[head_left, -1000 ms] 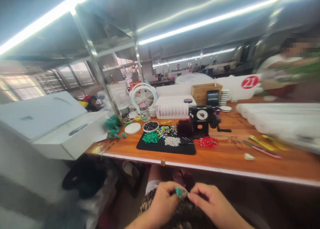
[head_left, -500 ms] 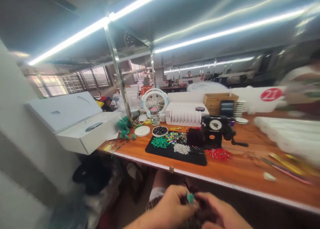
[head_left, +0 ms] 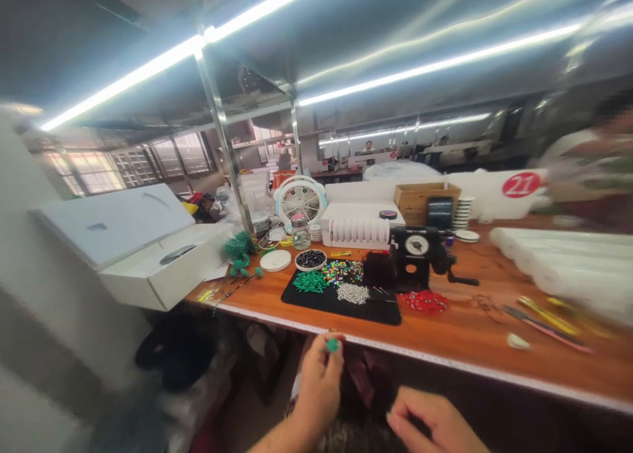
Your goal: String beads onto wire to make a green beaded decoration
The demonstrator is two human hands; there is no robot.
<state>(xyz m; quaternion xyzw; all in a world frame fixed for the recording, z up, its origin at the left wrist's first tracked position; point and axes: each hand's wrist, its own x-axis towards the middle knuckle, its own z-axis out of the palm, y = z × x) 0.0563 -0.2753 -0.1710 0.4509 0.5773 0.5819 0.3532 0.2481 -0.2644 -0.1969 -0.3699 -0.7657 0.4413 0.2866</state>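
Observation:
My left hand (head_left: 319,374) is raised just in front of the table's near edge. Between its thumb and fingers it pinches a small green bundle (head_left: 332,345) whose exact kind I cannot make out. Lower and to the right is my right hand (head_left: 425,420), its fingers curled in and the tips brought together; anything in them is too small to see. Beyond the hands, a black mat (head_left: 326,310) bears green tube-like pieces (head_left: 310,282), multicoloured beads (head_left: 341,270) and silvery small pieces (head_left: 353,293). More green bundles (head_left: 239,268) lie to the left.
A black hand-cranked machine (head_left: 418,258) with a dial stands right of the mat, red pieces (head_left: 424,301) before it. Tweezers (head_left: 544,328) lie farther right. A white box (head_left: 163,275), a bowl of black beads (head_left: 310,260), a fan (head_left: 301,201) and spools (head_left: 360,231) are around.
My hands have come apart. The left has risen toward the table edge with the green bundle; the right has drawn back slightly lower. The view has shifted a little to the right.

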